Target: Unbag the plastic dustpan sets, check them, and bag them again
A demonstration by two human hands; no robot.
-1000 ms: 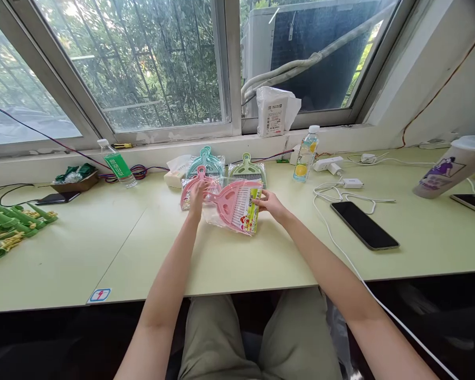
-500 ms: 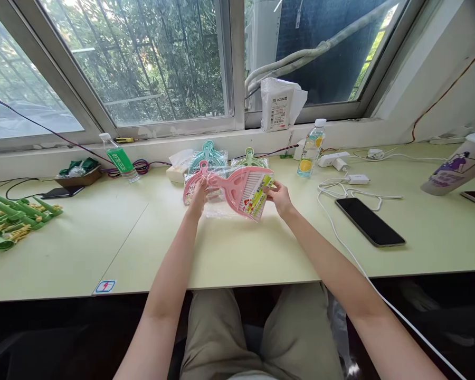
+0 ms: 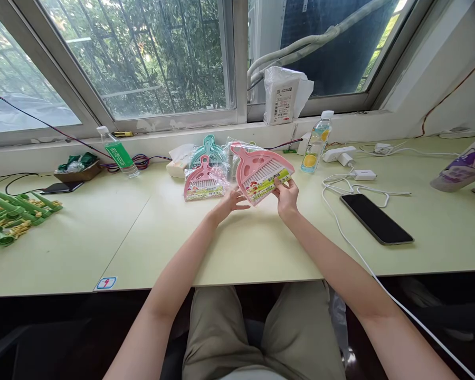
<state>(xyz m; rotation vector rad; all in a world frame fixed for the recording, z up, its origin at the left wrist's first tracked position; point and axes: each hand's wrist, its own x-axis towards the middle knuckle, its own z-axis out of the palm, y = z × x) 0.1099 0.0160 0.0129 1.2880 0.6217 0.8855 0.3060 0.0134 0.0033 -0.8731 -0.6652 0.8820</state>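
A pink dustpan-and-brush set (image 3: 257, 168) in clear plastic is raised above the table, its handle up and to the left. My right hand (image 3: 287, 197) pinches its lower right edge, by the yellow-green label. Beside its lower left corner, my left hand (image 3: 231, 205) has its fingers spread; whether they touch the wrapper I cannot tell. A second pink dustpan set (image 3: 203, 183) rests on the table just left of it, in front of a teal dustpan set (image 3: 208, 151). Behind the raised set, a green one is mostly hidden.
On the left are green plastic parts (image 3: 16, 214), a small box (image 3: 77, 170) and a green-labelled bottle (image 3: 121, 157). A lemon-print bottle (image 3: 316, 145), white cables (image 3: 340, 184), a phone (image 3: 376, 219) and a cup (image 3: 461, 166) stand or lie on the right. A tissue pack (image 3: 283, 100) sits on the sill.
The held pink set has swung handle-up and moved right, away from the other pink set. My left hand has let go of the handle and moved down to the right.
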